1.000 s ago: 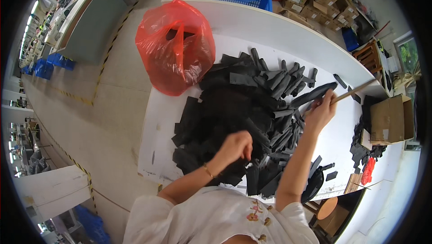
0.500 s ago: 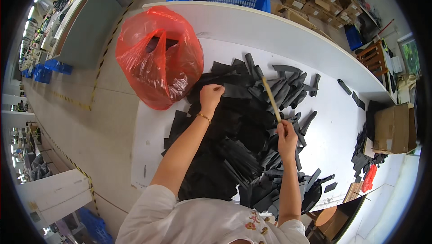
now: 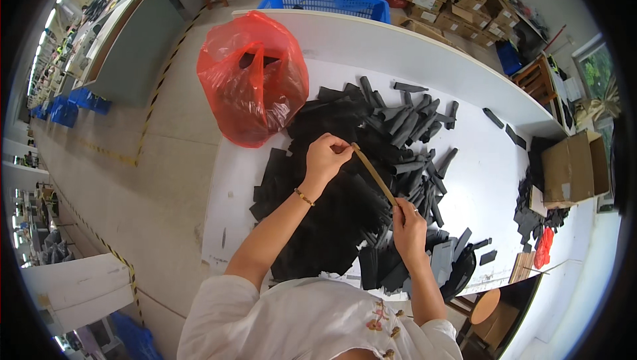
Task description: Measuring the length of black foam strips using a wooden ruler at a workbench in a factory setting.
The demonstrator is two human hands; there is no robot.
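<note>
Hands gripping a thin wooden stick over a heap of black pieces.

At our left, the red plastic bag (image 3: 252,78) is sitting open-mouthed on the white table (image 3: 478,161), dark pieces showing inside. Our left hand (image 3: 325,157) is pinching the upper end of the wooden stick (image 3: 373,174), fingers clenched on it; our right hand (image 3: 408,227) is grasping its lower end above the black pieces (image 3: 352,194). Beyond, a blue crate (image 3: 325,1) is standing; far right, an open cardboard box (image 3: 570,167) is resting, contents unclear.
</note>
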